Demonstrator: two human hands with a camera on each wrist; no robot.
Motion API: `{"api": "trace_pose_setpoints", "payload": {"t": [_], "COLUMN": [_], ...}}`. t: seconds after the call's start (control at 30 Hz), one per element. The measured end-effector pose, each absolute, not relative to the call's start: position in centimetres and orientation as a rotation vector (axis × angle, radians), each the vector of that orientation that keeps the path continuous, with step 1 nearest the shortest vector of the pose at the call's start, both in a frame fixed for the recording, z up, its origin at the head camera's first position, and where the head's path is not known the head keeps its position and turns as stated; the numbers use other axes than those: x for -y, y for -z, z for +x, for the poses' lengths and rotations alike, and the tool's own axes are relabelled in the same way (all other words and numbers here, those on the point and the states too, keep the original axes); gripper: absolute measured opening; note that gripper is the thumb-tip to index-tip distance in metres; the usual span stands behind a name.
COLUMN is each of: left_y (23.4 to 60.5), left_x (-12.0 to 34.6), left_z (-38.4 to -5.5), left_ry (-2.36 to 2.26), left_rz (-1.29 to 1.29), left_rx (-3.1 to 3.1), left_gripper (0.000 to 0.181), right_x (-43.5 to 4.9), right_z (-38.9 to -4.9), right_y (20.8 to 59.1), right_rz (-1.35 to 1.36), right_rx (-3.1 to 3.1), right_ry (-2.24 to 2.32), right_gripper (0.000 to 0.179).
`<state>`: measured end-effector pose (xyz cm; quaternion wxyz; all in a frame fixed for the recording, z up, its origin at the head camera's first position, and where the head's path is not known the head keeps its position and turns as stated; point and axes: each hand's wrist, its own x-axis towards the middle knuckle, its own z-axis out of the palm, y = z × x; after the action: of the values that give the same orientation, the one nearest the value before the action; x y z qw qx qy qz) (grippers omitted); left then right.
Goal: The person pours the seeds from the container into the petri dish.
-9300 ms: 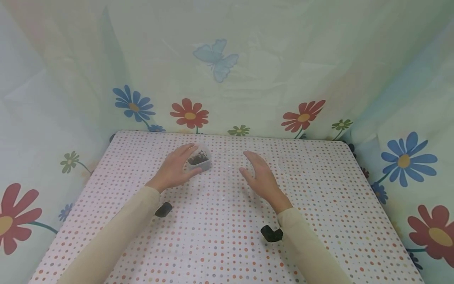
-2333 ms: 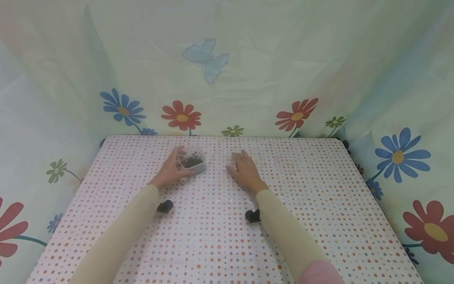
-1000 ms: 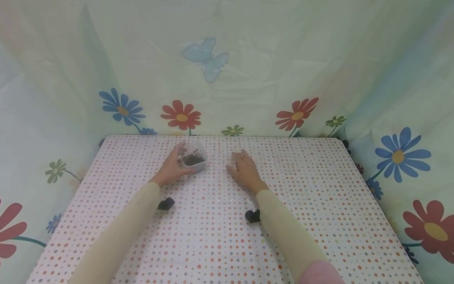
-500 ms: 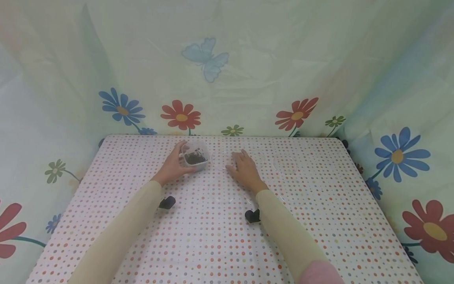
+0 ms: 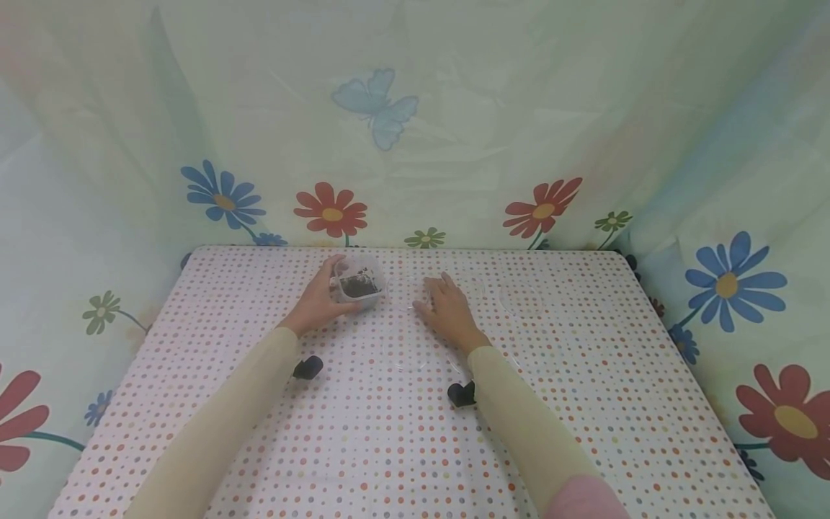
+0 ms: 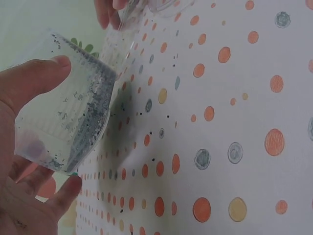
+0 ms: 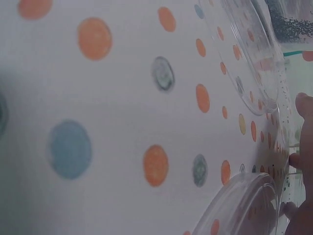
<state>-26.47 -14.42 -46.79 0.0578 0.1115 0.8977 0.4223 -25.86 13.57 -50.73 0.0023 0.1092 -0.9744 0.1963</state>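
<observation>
My left hand (image 5: 318,297) grips a clear plastic tub (image 5: 360,282), thumb on one side and fingers on the other. Dark fine granules gather in the lower part of the tub, with specks clinging to its walls. It is tilted close over the tablecloth in the left wrist view. To its right, my right hand (image 5: 450,310) has thumb and fingers at the rim of a clear, shallow round dish (image 5: 397,292), pinching its edge. Only the fingers (image 7: 305,156) of that hand show at the right edge of the right wrist view.
Other clear round dishes stand on the dotted tablecloth (image 5: 389,447), one (image 5: 521,299) farther right and another (image 5: 408,353) nearer me. They are faint and easily overlooked. Small dark specks lie scattered below the tub in the left wrist view. A flowered curtain (image 5: 454,144) hangs behind.
Over nine seconds, my left hand has taken hold of the tub and my right has come to the dish. In the last second the tub shifts slightly right and away; the right hand stays still.
</observation>
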Motion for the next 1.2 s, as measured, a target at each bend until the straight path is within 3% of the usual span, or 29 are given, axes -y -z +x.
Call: {"api": "trace_pose_setpoints", "payload": {"t": [1.2], "left_y": [46.7], "left_x": [13.2], "left_z": [-27.3], "left_ry": [-1.249], "left_rz": [0.473], "left_rx": [-2.832], "left_gripper": [0.102], "right_x": [-13.7], "right_z": [-25.9], "right_y": [50.6], "right_rz": [0.362], "right_rx": [3.056], "right_ry": [-0.64], "right_gripper": [0.064]}}
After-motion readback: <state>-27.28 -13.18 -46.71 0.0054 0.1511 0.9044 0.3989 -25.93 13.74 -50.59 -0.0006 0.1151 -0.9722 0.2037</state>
